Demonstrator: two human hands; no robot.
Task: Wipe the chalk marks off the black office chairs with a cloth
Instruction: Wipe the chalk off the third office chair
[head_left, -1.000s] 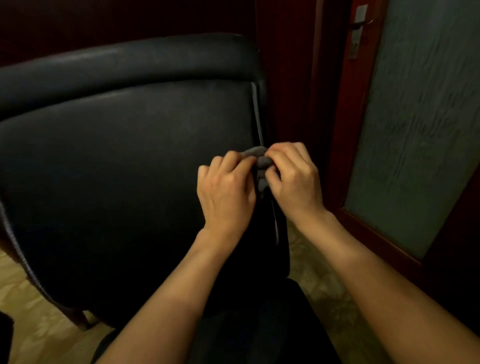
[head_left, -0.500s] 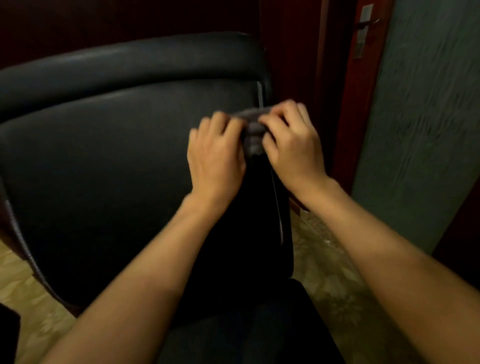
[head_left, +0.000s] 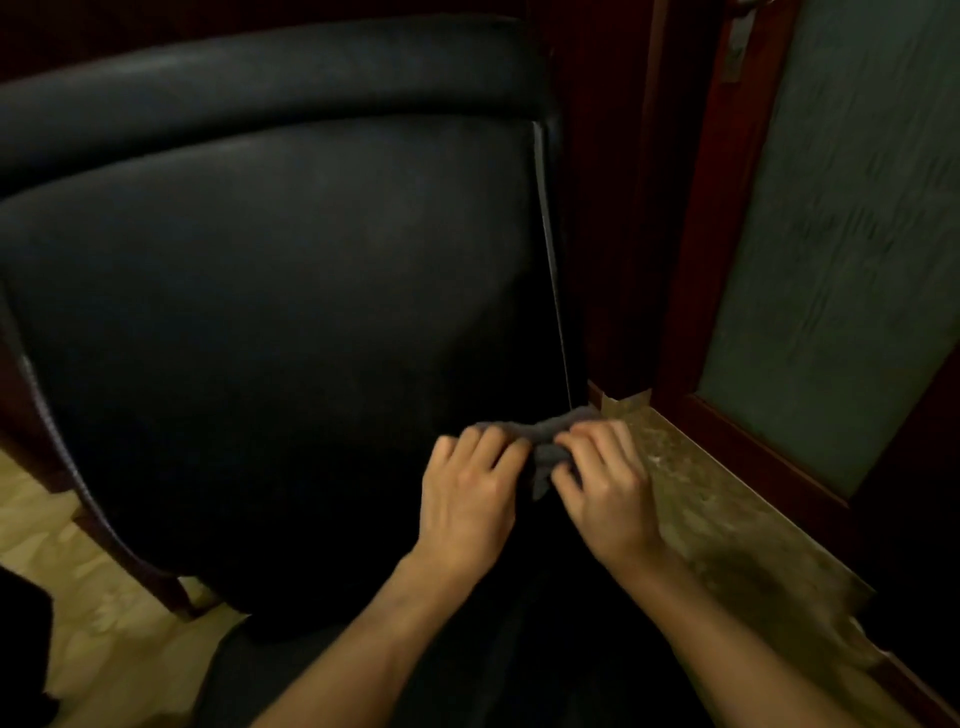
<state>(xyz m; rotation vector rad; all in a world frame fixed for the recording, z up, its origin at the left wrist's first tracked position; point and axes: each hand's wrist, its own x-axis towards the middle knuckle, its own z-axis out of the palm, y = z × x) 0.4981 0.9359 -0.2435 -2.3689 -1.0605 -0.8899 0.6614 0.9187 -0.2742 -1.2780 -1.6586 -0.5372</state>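
We have slid both hands, left hand (head_left: 467, 499) and right hand (head_left: 605, 493), clenched on the grey cloth (head_left: 543, 447), down the chair (head_left: 291, 312) edge, so the stroke looks nearly finished.

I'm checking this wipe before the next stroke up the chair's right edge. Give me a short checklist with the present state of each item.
1. Left hand gripping the grey cloth: ok.
2. Right hand gripping the cloth: ok.
3. Cloth placed at the lower right edge of the black chair back: ok.
4. Pale strip along that edge above the cloth, chalk or trim: cannot tell.
5. Path upward along the edge free of objects: ok.
6. Broad chair panel free of chalk: cannot tell, too dim.
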